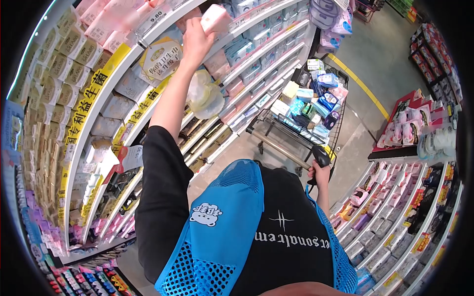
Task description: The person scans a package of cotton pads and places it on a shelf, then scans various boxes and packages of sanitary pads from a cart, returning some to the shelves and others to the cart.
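My left hand (pixel 198 39) is raised at the upper shelf and closed around a small pink-and-white pack (pixel 217 18), which is tilted above my fingers. Similar pink packs (pixel 101 19) fill the shelf to its left. Low on the right, my right hand (pixel 321 173) grips a black handheld barcode scanner (pixel 321 156), close to the end of the cart's handle bar (pixel 279 147). Beyond the bar stands a wire shopping cart (pixel 281 120) heaped with several packaged goods (pixel 308 106) in white, blue, green and yellow.
Tall shelves (pixel 79 148) of packs line my left, with yellow label strips and a hanging sign (pixel 161 59). Lower shelves (pixel 390 212) run along my right. A red display stand (pixel 395 133) is past the cart, where a yellow line (pixel 368 93) crosses the grey floor.
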Available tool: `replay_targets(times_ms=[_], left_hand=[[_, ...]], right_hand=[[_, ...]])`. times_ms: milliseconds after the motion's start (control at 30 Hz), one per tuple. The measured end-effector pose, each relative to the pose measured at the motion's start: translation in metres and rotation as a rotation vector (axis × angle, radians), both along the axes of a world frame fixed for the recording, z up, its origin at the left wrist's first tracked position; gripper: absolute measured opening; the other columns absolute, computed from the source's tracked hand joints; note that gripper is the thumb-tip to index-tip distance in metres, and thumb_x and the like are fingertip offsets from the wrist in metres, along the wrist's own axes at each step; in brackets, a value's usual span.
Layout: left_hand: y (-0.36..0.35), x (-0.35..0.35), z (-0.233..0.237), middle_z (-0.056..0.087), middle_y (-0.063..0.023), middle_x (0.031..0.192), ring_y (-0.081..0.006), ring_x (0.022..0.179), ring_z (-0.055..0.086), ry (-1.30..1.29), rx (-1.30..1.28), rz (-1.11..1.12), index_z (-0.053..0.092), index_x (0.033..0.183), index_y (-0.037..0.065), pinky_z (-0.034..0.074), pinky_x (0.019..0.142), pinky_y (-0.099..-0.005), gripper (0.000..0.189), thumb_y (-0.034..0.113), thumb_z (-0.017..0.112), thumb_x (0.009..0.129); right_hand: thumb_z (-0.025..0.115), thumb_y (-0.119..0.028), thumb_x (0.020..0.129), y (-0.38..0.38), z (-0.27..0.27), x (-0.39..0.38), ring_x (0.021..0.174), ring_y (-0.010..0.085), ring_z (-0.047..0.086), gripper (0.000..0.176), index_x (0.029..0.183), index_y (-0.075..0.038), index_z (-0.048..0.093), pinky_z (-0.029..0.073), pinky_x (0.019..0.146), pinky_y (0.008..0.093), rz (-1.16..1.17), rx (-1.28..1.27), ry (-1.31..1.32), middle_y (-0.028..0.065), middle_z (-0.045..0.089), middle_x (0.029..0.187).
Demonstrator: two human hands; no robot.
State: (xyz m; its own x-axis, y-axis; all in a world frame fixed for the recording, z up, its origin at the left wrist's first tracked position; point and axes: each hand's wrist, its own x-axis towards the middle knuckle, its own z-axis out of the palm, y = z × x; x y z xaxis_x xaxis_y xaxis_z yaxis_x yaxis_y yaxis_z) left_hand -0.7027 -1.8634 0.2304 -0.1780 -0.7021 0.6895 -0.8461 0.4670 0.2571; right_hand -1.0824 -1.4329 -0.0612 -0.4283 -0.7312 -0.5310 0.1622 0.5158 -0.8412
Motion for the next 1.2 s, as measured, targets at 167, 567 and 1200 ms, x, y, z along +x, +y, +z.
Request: replay_targets(times_ms=[167,567,1200], left_hand=[[-0.023,0.012,-0.002,0.058,-0.0227,0.111,-0.0425,0.099,0.062,-0.121,-0.058,0.062,0.050,0.109,0.000,0.052,0.085,-0.0504,0.041,0.015,0.075,0.080],[-0.034,0.025,-0.008,0.066,-0.0208,0.101,-0.0405,0.095,0.066,-0.288,0.085,0.175,0.048,0.113,0.001,0.054,0.080,-0.0514,0.048,0.026,0.076,0.083],[-0.038,0.002,-0.011,0.059,-0.0194,0.107,-0.0389,0.103,0.060,-0.406,-0.002,0.187,0.054,0.108,0.000,0.050,0.084,-0.0528,0.033,0.013,0.065,0.080]], right_hand=[[0.066,-0.017,0.092,0.001,-0.005,-0.001,0.048,0.0183,0.063,0.023,0.102,0.004,0.064,0.051,0.044,0.0286,-0.017,-0.014,0.007,0.0108,0.065,0.066],[0.067,-0.017,0.092,0.000,-0.003,-0.001,0.047,0.0181,0.063,0.022,0.102,0.003,0.064,0.051,0.044,0.0283,-0.017,0.004,-0.016,0.0107,0.065,0.066],[0.066,-0.016,0.092,-0.001,-0.002,-0.002,0.047,0.0184,0.063,0.024,0.103,0.004,0.063,0.052,0.044,0.0283,-0.012,0.003,-0.004,0.0113,0.065,0.067]])
